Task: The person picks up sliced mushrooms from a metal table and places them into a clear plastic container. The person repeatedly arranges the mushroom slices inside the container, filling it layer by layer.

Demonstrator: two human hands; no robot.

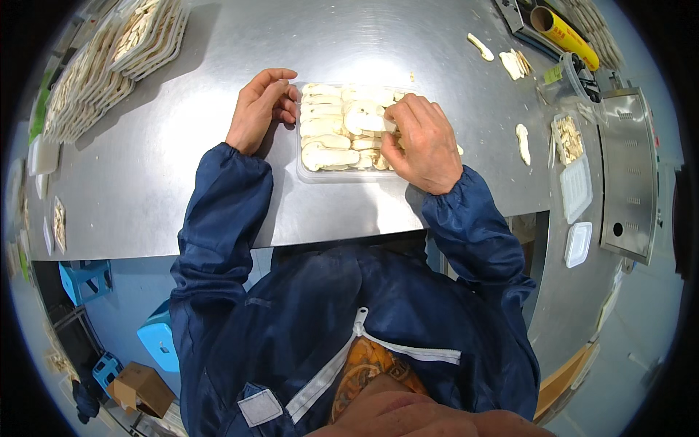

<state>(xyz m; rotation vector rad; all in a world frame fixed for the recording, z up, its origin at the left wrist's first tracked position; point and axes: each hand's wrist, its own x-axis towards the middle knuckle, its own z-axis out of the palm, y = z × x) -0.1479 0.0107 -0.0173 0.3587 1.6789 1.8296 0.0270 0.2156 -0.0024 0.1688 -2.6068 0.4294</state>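
Note:
In front of me on the steel table lies a clear plastic tray [349, 176] filled with rows of pale mushroom slices [325, 128]. My right hand [423, 142] reaches over the tray's right side, its thumb and fingertips around the end of a larger mushroom slice [361, 117] that lies above the rows. The palm hides part of the tray's right end. Just outside the left rim, my left hand [262, 106] has its fingers loosely bent and apart, with nothing in it. Whether its fingertips touch the rim cannot be told.
Stacked trays of slices [147, 43] stand at the far left. Loose mushroom pieces [522, 143] lie to the right on the table [235, 33]. Beyond them are a clear bucket [562, 82], a yellow roll [570, 41], a small container of slices [569, 139] and a steel machine [628, 175].

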